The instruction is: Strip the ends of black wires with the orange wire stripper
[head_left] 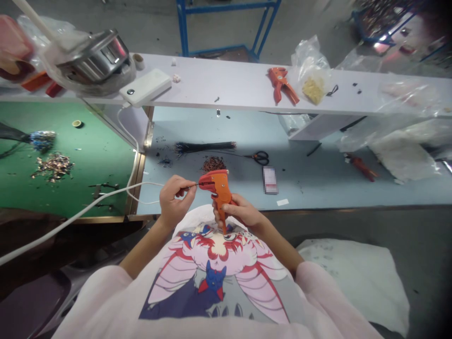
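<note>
My right hand point(243, 212) is closed around the handles of an orange wire stripper point(217, 186), held upright in front of my chest. My left hand point(174, 197) pinches a thin dark wire point(190, 187) and holds its end at the stripper's jaws. Both hands hover just before the near edge of the pale blue table point(318, 183). On the table beyond them lie a bundle of black wires point(205, 147) and a small heap of brown scraps point(213, 164).
Black scissors point(260, 157) and a small card point(270, 180) lie on the table. The raised white shelf point(229, 87) carries a second orange stripper point(281, 84), plastic bags, a white power bank point(145, 87) with its cable. A green mat point(67, 160) with metal bits lies left.
</note>
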`<state>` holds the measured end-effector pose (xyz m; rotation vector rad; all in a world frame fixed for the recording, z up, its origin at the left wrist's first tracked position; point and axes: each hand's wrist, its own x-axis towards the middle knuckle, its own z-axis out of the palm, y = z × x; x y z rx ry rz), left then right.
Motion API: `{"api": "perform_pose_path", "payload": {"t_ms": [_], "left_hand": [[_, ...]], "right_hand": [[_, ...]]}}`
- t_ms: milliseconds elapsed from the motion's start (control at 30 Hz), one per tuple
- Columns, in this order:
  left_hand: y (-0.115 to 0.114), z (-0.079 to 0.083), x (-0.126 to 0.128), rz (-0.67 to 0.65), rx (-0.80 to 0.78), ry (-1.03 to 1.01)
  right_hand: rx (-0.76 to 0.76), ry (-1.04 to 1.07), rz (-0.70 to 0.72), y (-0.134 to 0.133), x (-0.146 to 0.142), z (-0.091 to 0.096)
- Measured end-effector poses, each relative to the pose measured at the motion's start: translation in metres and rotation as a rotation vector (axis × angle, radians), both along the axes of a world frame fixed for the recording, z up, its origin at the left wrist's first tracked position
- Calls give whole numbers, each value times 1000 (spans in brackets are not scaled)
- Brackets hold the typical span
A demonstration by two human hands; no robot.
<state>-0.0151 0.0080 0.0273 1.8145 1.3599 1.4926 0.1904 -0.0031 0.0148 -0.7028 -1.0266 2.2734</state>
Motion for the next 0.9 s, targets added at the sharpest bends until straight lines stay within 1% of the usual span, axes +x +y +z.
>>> {"api": "perform_pose_path", "payload": {"t_ms": [433, 667, 800, 900], "left_hand": [[-1, -2, -1, -37, -39, -50], [-2, -4, -2, -52, -53, -36], [-1, -6, 0, -40, -76, -17], [1, -10, 1, -33, -121, -4]], "right_hand": [[-15, 6, 2, 0, 0, -2], [70, -23, 40, 2, -2, -3], [120, -90, 36, 2, -2, -7], [124, -117, 33, 4, -2, -11]]}}
